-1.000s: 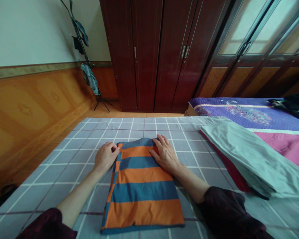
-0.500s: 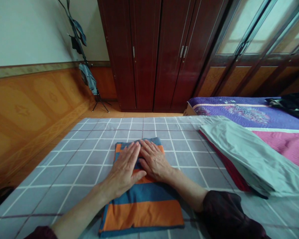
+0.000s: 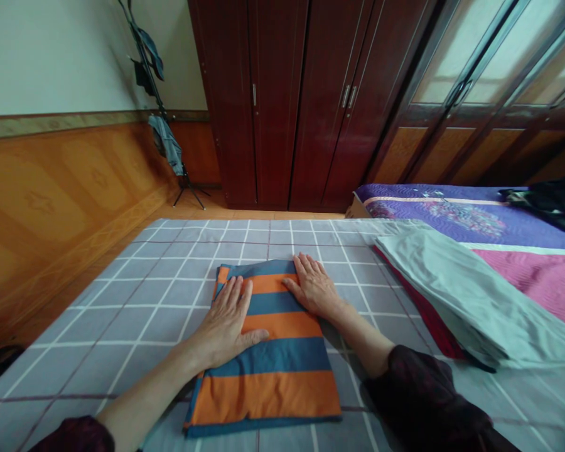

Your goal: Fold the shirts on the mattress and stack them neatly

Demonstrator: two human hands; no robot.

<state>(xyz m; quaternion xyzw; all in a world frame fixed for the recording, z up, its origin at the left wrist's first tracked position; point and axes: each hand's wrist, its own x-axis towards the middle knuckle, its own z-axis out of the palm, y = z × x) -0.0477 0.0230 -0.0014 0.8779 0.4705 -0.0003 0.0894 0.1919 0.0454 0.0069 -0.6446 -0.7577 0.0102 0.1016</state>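
Note:
An orange and blue striped cloth (image 3: 282, 358), folded into a flat rectangle, lies on the grey checked bedspread (image 3: 136, 314). My left hand (image 3: 228, 323) rests flat on its left part, fingers pointing away from me and thumb stretched to the right. On the cloth's far right edge lies my right hand (image 3: 315, 285), palm down, with its thumb out to the left over the stripes. Neither hand grips anything.
Pale green folded cloth (image 3: 461, 295) lies at the right over a dark red one (image 3: 424, 307). Beyond is a purple bed cover (image 3: 452, 210) with black fabric (image 3: 550, 201). A dark red wardrobe (image 3: 282, 107) and a coat stand (image 3: 155, 94) are at the back.
My hands were close together at the middle of the cloth. They have moved apart, my right hand to the right edge and my left slightly left, uncovering the middle stripes.

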